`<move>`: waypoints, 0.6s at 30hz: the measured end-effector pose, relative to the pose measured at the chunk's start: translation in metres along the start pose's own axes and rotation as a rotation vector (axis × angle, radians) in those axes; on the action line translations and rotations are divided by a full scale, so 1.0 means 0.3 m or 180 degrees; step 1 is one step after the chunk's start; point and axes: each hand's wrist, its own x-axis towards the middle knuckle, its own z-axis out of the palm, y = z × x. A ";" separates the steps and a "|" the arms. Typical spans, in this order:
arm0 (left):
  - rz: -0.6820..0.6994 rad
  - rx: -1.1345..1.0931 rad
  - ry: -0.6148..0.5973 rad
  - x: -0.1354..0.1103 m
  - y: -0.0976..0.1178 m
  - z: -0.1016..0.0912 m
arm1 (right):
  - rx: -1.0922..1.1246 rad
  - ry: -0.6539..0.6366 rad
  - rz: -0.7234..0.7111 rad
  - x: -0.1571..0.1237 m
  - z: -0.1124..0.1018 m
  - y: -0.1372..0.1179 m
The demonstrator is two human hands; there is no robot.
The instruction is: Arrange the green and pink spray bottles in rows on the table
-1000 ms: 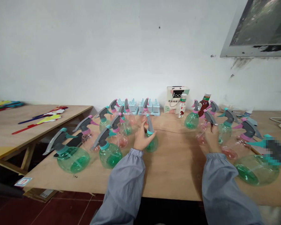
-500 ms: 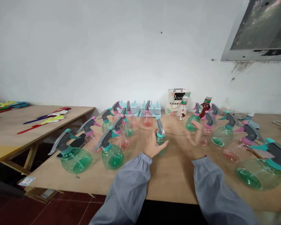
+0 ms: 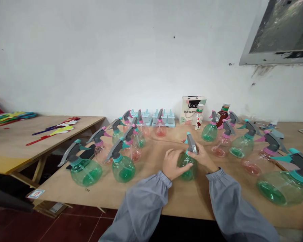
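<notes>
A green spray bottle [image 3: 187,170] with a grey trigger head and turquoise collar stands upright on the table in front of me. My left hand [image 3: 175,164] is wrapped round the left side of its body, thumb across the front. At the neck, just under the trigger head, my right hand [image 3: 201,155] grips with its thumb in front; its other fingers are mostly hidden behind the head. To the left is another green spray bottle [image 3: 123,169], and to the right stands a pink spray bottle [image 3: 220,148].
Several more green and pink spray bottles line both sides of the brown table [image 3: 151,198]. Behind are light-blue plastic moulds [image 3: 166,118], a paper bag [image 3: 189,114], a white-capped bottle [image 3: 198,117] and a dark red bottle [image 3: 222,116]. Coloured hand-shaped clappers [image 3: 53,131] lie on the left table.
The green spray bottle has come nearer and to the right, held by my left hand. My right hand, free before, has moved in and closed on its neck.
</notes>
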 end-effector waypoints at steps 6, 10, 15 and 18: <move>-0.1183 -0.0331 0.1401 0.130 -0.112 -0.041 | 0.1229 0.0178 0.0426 -0.033 0.028 -0.039; -0.1810 0.0244 0.0616 0.254 -0.187 -0.065 | 0.1872 0.0009 0.0391 -0.041 0.057 -0.061; -0.2117 0.1007 -0.0190 0.385 -0.242 -0.058 | 0.2166 0.0071 0.0204 -0.021 0.068 -0.050; -0.2108 0.1284 -0.0324 0.427 -0.267 -0.049 | 0.2219 0.0162 0.0160 -0.013 0.078 -0.049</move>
